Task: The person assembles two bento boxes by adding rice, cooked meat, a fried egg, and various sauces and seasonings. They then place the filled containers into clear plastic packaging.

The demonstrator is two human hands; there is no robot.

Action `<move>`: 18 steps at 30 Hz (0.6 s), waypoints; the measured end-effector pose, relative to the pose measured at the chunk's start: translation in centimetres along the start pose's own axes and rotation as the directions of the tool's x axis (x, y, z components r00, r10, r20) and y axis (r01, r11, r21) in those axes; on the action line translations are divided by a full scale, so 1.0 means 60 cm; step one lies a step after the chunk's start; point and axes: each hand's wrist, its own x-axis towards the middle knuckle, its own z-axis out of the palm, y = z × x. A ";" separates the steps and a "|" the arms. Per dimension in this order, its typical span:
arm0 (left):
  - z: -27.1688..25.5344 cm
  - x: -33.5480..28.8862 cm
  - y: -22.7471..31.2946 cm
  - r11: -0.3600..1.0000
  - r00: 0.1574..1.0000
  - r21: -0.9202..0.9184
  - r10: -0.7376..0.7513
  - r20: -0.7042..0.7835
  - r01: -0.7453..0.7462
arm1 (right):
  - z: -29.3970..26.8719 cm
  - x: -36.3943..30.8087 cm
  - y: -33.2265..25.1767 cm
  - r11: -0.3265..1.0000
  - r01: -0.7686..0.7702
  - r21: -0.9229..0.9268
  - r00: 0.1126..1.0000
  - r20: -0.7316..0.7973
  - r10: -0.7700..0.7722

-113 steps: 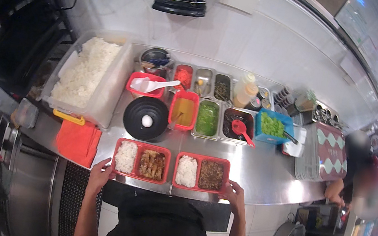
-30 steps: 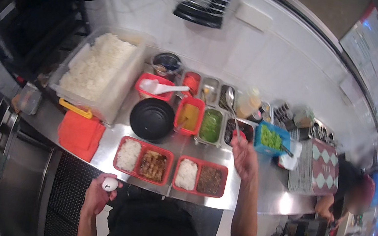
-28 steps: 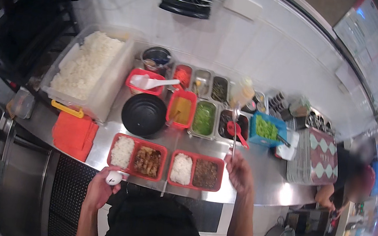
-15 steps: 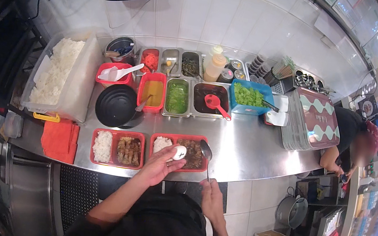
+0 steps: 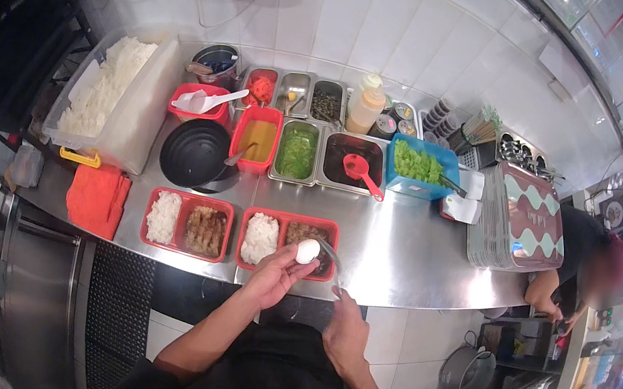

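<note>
My left hand (image 5: 274, 277) holds a white egg (image 5: 307, 251) in its fingertips, over the right-hand red two-part box (image 5: 292, 217). My right hand (image 5: 346, 329) is closed round the handle of a metal spoon (image 5: 331, 260). The spoon's bowl is right beside the egg; whether they touch I cannot tell. In that box, white rice (image 5: 261, 239) fills the left part, and brown sauced meat in the right part is partly hidden by egg and spoon. A second red box (image 5: 183, 223) to its left holds rice and sliced brown meat.
Behind the boxes stand a big rice tub (image 5: 154, 117), black bowls (image 5: 194, 153), sauce and topping pans (image 5: 298, 152), a red ladle (image 5: 363, 175) and a blue lettuce bin (image 5: 424, 162). Stacked trays (image 5: 519, 219) stand right, near another person (image 5: 590, 263). An orange cloth (image 5: 96, 200) hangs over the front edge.
The egg has turned, and its dark mark no longer shows. The spoon's bowl has swung left and down to the egg. The whole view has shifted slightly.
</note>
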 end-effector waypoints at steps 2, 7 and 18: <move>0.005 0.001 -0.009 1.000 1.000 0.001 0.025 -0.011 -0.025 | 0.003 -0.002 0.018 0.998 -0.025 -0.049 0.992 0.122 0.031; 0.013 0.000 -0.014 0.997 0.997 0.004 0.082 -0.009 -0.082 | -0.010 0.017 0.020 1.000 0.013 0.011 0.996 0.092 -0.014; -0.004 0.006 -0.014 0.969 0.981 0.197 0.168 -0.095 -0.147 | 0.009 0.041 0.014 0.999 0.001 0.039 0.983 0.185 -0.008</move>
